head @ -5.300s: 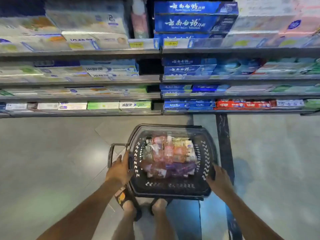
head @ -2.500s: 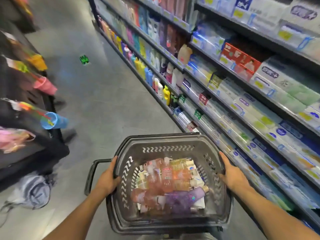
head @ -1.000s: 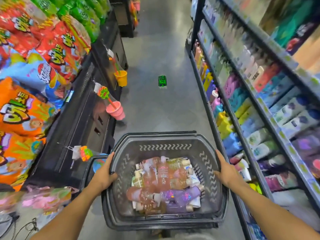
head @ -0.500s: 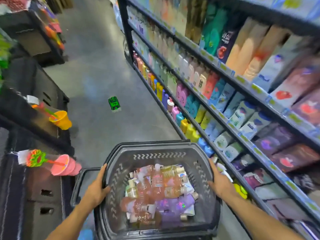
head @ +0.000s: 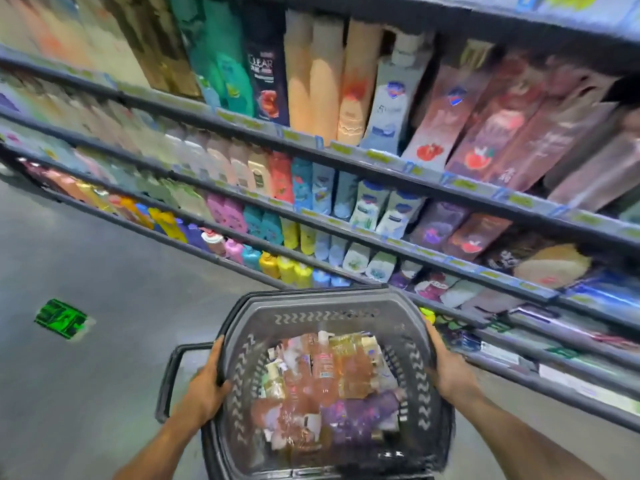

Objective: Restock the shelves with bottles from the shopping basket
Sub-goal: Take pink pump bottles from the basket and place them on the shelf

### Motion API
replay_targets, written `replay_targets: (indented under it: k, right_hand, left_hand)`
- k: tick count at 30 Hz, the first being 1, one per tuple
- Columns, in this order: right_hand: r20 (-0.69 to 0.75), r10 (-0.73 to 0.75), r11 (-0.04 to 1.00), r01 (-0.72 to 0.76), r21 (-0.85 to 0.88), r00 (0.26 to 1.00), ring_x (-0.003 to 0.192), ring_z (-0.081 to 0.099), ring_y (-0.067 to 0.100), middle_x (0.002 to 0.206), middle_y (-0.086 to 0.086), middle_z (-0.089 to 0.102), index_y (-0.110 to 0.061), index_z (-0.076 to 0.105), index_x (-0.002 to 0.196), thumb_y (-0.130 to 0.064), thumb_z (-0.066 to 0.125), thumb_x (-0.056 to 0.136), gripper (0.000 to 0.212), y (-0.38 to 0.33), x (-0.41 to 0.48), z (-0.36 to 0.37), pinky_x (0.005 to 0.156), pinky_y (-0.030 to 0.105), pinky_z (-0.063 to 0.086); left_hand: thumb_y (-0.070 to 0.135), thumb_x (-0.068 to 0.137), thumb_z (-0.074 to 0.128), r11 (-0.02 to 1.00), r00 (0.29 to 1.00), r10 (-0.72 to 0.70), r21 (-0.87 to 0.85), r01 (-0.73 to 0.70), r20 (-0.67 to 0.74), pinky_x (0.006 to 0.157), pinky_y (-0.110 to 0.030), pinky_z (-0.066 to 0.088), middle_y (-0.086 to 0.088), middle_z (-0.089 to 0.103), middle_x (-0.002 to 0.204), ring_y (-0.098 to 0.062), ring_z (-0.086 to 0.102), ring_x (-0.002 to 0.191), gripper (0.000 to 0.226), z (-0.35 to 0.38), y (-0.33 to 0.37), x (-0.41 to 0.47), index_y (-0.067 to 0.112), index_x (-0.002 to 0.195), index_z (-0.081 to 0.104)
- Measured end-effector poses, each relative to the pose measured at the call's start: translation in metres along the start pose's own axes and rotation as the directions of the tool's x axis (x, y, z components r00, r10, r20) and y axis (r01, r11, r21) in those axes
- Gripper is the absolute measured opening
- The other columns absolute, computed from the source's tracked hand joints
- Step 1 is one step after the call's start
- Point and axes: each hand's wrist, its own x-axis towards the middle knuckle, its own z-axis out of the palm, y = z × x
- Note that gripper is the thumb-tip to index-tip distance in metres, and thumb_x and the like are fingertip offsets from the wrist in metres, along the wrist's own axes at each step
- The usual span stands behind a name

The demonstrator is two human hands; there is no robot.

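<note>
Beside the shelves (head: pixel 346 148), I'm holding the basket (head: pixel 325 318) level, left hand (head: pixel 207 386) and right hand (head: pixel 448 370) curling round its rim, steadying the bottles (head: pixel 325 374).

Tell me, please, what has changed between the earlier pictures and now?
The person has carried the basket away from the toothpaste boxes, along the aisle, and turned right to face the toiletry shelves. Nothing was taken hold of or let go: the left hand and right hand grip the basket's rim as before, and the bottles inside lie as they did.
</note>
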Motion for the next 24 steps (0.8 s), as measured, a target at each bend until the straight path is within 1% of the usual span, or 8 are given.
replay_targets:
  k: [2,4,6,8,13,18,20,24]
  right_hand:
    - [-0.029,0.046,0.998,-0.045,0.050,0.998,0.101,0.071,0.035,0.118,0.017,0.072,-0.069,-0.027,0.141,-0.042,0.067,0.089,0.110,0.011,0.000,0.014,0.081,0.043,0.055]
    - [-0.047,0.133,0.987,-0.128,0.100,0.990,0.104,0.070,0.035,0.121,0.020,0.070,-0.075,-0.026,0.136,-0.034,0.064,0.095,0.107,0.015,-0.004,0.027,0.085,0.040,0.054]
    - [-0.032,0.213,0.974,-0.209,0.086,0.977,0.106,0.069,0.037,0.122,0.023,0.068,-0.065,-0.018,0.148,-0.026,0.057,0.098,0.098,0.013,-0.007,0.035,0.087,0.039,0.051]
    - [-0.036,0.274,0.962,-0.273,0.028,0.961,0.104,0.070,0.036,0.118,0.023,0.069,-0.054,-0.014,0.155,-0.016,0.050,0.098,0.094,0.020,0.000,0.049,0.086,0.038,0.050]
    - [-0.005,0.359,0.932,-0.358,0.062,0.933,0.098,0.071,0.037,0.107,0.023,0.071,-0.050,-0.012,0.158,-0.004,0.047,0.095,0.097,0.038,0.027,0.091,0.081,0.038,0.051]
    - [0.037,0.359,0.920,-0.361,0.156,0.932,0.099,0.070,0.039,0.108,0.024,0.071,-0.055,-0.019,0.152,-0.021,0.059,0.096,0.102,0.062,0.068,0.149,0.086,0.042,0.054]
    - [0.046,0.377,0.905,-0.379,0.195,0.925,0.099,0.069,0.042,0.108,0.024,0.071,-0.051,-0.011,0.157,-0.027,0.063,0.095,0.100,0.067,0.085,0.168,0.085,0.044,0.054]
    - [-0.014,0.394,0.884,-0.375,0.278,0.919,0.089,0.068,0.046,0.096,0.025,0.071,-0.045,0.003,0.161,-0.031,0.070,0.094,0.096,0.071,0.116,0.203,0.076,0.046,0.055]
  left_hand:
    - [0.018,0.094,0.070,0.996,0.998,0.047,0.068,-0.050,0.051,0.083,-0.041,0.048,-0.028,0.067,0.123,-0.043,0.068,0.107,0.101,-0.004,0.005,0.031,0.024,0.164,-0.003]
    - [0.029,0.090,0.068,0.989,0.991,0.070,0.124,-0.085,0.115,0.084,-0.044,0.052,-0.027,0.070,0.115,-0.041,0.069,0.101,0.103,-0.003,0.001,0.061,0.029,0.164,-0.003]
    - [0.027,0.090,0.070,0.981,0.985,0.055,0.177,-0.084,0.161,0.083,-0.045,0.054,-0.026,0.071,0.112,-0.041,0.069,0.100,0.103,0.001,0.000,0.090,0.031,0.164,-0.002]
    - [0.019,0.092,0.072,0.976,0.982,0.048,0.198,-0.085,0.183,0.088,-0.044,0.052,-0.026,0.068,0.119,-0.043,0.068,0.106,0.103,0.012,0.001,0.118,0.034,0.163,-0.002]
    - [0.019,0.093,0.072,0.963,0.972,0.046,0.249,-0.104,0.229,0.096,-0.045,0.051,-0.024,0.066,0.125,-0.045,0.066,0.113,0.101,0.028,-0.004,0.167,0.038,0.164,0.002]
    - [0.017,0.094,0.072,0.959,0.965,0.045,0.258,-0.114,0.258,0.099,-0.048,0.052,-0.022,0.067,0.123,-0.042,0.066,0.111,0.100,0.054,-0.022,0.220,0.042,0.163,0.004]
    - [0.015,0.094,0.072,0.964,0.970,0.033,0.249,-0.095,0.243,0.098,-0.049,0.052,-0.021,0.067,0.120,-0.041,0.066,0.108,0.099,0.066,-0.031,0.242,0.045,0.161,0.005]
    - [0.018,0.096,0.070,0.968,0.970,0.043,0.230,-0.100,0.241,0.099,-0.048,0.049,-0.012,0.060,0.113,-0.041,0.065,0.110,0.095,0.088,-0.044,0.280,0.042,0.162,0.006]
